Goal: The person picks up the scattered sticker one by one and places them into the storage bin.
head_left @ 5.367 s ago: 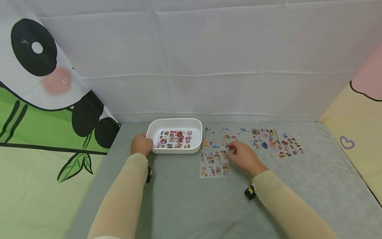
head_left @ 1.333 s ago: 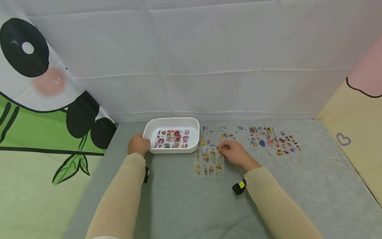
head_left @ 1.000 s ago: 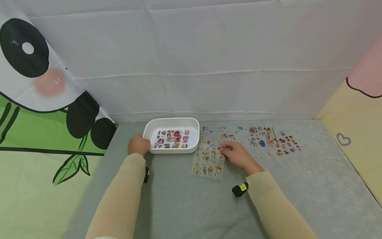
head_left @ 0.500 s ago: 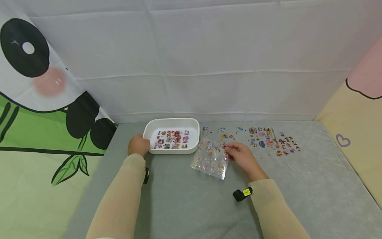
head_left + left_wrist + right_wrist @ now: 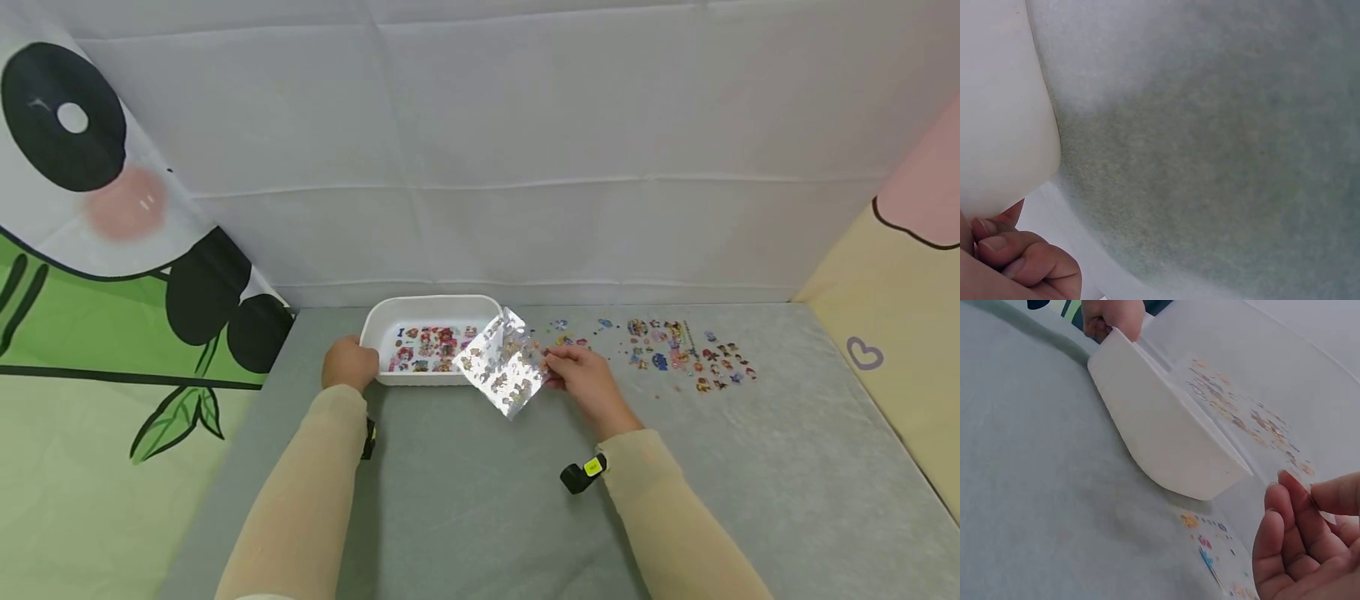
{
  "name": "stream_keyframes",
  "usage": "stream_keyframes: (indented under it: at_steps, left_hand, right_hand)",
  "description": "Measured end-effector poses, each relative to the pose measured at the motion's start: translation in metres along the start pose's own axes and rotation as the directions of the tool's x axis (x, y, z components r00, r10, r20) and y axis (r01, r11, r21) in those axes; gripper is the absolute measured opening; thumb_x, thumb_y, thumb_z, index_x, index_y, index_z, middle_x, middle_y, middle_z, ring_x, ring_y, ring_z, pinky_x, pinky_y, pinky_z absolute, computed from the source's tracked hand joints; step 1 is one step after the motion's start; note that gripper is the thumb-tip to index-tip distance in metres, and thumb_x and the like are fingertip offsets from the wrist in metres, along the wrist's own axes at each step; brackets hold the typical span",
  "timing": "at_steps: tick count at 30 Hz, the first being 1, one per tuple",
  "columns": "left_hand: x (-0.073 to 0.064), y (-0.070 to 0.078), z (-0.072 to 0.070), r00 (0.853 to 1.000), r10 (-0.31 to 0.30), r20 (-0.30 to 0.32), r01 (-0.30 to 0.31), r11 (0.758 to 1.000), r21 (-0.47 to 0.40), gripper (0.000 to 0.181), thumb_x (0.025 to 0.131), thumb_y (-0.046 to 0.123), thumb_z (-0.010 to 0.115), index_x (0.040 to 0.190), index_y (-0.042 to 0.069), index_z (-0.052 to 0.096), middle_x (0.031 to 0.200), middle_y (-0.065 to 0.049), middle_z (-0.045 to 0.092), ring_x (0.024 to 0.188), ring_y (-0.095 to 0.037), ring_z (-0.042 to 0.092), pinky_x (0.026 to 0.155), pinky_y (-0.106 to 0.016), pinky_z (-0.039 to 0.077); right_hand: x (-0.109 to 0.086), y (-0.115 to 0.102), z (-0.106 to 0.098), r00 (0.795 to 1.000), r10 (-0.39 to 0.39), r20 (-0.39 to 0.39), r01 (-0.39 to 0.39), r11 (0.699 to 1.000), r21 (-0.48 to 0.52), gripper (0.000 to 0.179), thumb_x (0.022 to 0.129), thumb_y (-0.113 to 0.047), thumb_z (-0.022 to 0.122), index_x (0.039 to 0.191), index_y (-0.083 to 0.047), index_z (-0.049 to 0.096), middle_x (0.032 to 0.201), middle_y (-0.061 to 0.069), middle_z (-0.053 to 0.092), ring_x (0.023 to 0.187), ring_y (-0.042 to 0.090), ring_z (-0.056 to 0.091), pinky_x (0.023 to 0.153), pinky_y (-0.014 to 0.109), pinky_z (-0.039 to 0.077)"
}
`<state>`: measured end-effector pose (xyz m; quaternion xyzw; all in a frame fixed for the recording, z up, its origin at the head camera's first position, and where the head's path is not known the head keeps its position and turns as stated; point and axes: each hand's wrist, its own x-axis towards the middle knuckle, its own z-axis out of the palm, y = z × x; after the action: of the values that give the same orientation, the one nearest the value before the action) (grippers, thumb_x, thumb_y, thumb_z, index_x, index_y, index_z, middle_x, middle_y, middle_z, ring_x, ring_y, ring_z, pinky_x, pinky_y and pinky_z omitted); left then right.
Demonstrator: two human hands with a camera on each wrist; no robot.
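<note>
My left hand [image 5: 350, 364] grips the left end of a white plastic tray [image 5: 420, 379], its fingers curled at the wall [image 5: 1010, 125] in the left wrist view. Inside the tray lies a clear sheet of red and pink cartoon stickers [image 5: 420, 350]. Between thumb and forefinger, my right hand [image 5: 588, 383] pinches the edge of another clear sticker sheet [image 5: 501, 367], which shines silvery in the light. That sheet is tilted in the air, partly over the tray's right front corner. In the right wrist view it shows [image 5: 1247, 419] above the tray's rim.
Right of the tray, more clear sticker sheets lie on the grey cloth-covered table [image 5: 465, 500]: one with small blue and yellow stickers [image 5: 573, 340], others with denser stickers [image 5: 660, 346] farther right. A white cloth backdrop [image 5: 525, 208] rises behind the table's back edge.
My right hand took hold of the sticker sheet lying in front of the others, lifted it off the table and carried it left towards the tray. My left hand stays at the tray.
</note>
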<state>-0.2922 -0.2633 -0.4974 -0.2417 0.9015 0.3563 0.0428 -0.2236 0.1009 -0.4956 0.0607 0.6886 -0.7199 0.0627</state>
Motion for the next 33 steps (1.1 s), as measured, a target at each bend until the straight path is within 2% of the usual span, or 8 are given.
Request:
stream_keyframes:
  at_steps: [5, 7, 12, 19, 24, 30, 33]
  left_hand:
    - [0.0, 0.0, 0.0, 1.0, -0.003, -0.001, 0.003, 1.0, -0.004, 0.044, 0.102, 0.015, 0.049, 0.141, -0.004, 0.058, 0.127, -0.023, 0.066, 0.105, -0.035, 0.061, 0.093, -0.052, 0.053]
    - [0.001, 0.0, 0.0, 1.0, -0.002, -0.001, 0.002, 1.0, -0.004, 0.044, 0.102, 0.015, 0.049, 0.141, -0.004, 0.058, 0.127, -0.023, 0.066, 0.105, -0.035, 0.061, 0.093, -0.052, 0.053]
    - [0.001, 0.0, -0.001, 1.0, 0.001, 0.005, -0.001, 1.0, -0.002, 0.045, 0.101, 0.015, 0.049, 0.141, -0.004, 0.057, 0.128, -0.023, 0.065, 0.106, -0.035, 0.061, 0.093, -0.053, 0.052]
    - [-0.001, 0.0, -0.003, 1.0, 0.001, 0.002, -0.001, 1.0, -0.003, 0.046, 0.1, 0.014, 0.049, 0.141, -0.004, 0.057, 0.127, -0.023, 0.066, 0.106, -0.035, 0.061, 0.093, -0.052, 0.052]
    - [0.0, -0.001, -0.003, 1.0, 0.008, -0.008, -0.008, 1.0, 0.0, 0.046, 0.099, 0.014, 0.049, 0.141, -0.004, 0.058, 0.127, -0.023, 0.066, 0.106, -0.035, 0.06, 0.092, -0.052, 0.052]
    - [0.0, 0.0, -0.004, 1.0, 0.001, -0.009, -0.001, 1.0, 0.012, 0.047, 0.099, 0.014, 0.048, 0.141, -0.005, 0.057, 0.13, -0.023, 0.065, 0.107, -0.035, 0.06, 0.094, -0.052, 0.052]
    - [-0.001, 0.003, -0.004, 1.0, -0.005, 0.002, 0.005, 1.0, 0.007, 0.047, 0.099, 0.014, 0.049, 0.142, -0.004, 0.057, 0.129, -0.023, 0.065, 0.107, -0.035, 0.06, 0.094, -0.051, 0.052]
  right_hand:
    - [0.005, -0.006, 0.016, 1.0, 0.028, 0.011, -0.028, 0.997, 0.068, 0.025, 0.102, -0.003, 0.061, 0.122, 0.012, 0.063, 0.098, 0.013, 0.071, 0.079, 0.016, 0.068, 0.075, 0.029, 0.058]
    - [0.006, -0.009, 0.022, 0.999, 0.04, 0.036, -0.043, 0.997, 0.065, 0.026, 0.102, -0.003, 0.06, 0.124, 0.012, 0.062, 0.105, 0.021, 0.07, 0.081, 0.017, 0.068, 0.076, 0.03, 0.058]
    - [0.012, -0.017, 0.038, 0.995, 0.077, 0.058, -0.082, 0.993, 0.082, 0.026, 0.102, -0.004, 0.061, 0.123, 0.01, 0.062, 0.119, 0.03, 0.065, 0.084, 0.018, 0.069, 0.079, 0.032, 0.059]
    - [0.024, -0.021, 0.054, 0.989, 0.138, 0.047, -0.144, 0.98, 0.136, 0.019, 0.101, -0.003, 0.062, 0.117, 0.006, 0.064, 0.119, 0.03, 0.066, 0.085, 0.021, 0.071, 0.079, 0.031, 0.059]
    - [0.03, -0.024, 0.067, 0.987, 0.159, 0.022, -0.16, 0.975, 0.152, 0.023, 0.101, -0.001, 0.06, 0.121, 0.009, 0.062, 0.121, 0.031, 0.065, 0.08, 0.017, 0.071, 0.076, 0.029, 0.059]
    - [0.032, -0.029, 0.078, 0.986, 0.164, -0.019, -0.161, 0.98, 0.119, 0.034, 0.099, 0.0, 0.061, 0.132, 0.009, 0.058, 0.112, 0.023, 0.069, 0.083, 0.018, 0.071, 0.072, 0.024, 0.058]
    - [0.032, -0.031, 0.08, 0.987, 0.159, -0.036, -0.156, 0.984, 0.081, 0.034, 0.099, 0.0, 0.061, 0.132, 0.009, 0.059, 0.109, 0.021, 0.07, 0.087, 0.02, 0.072, 0.072, 0.024, 0.058]
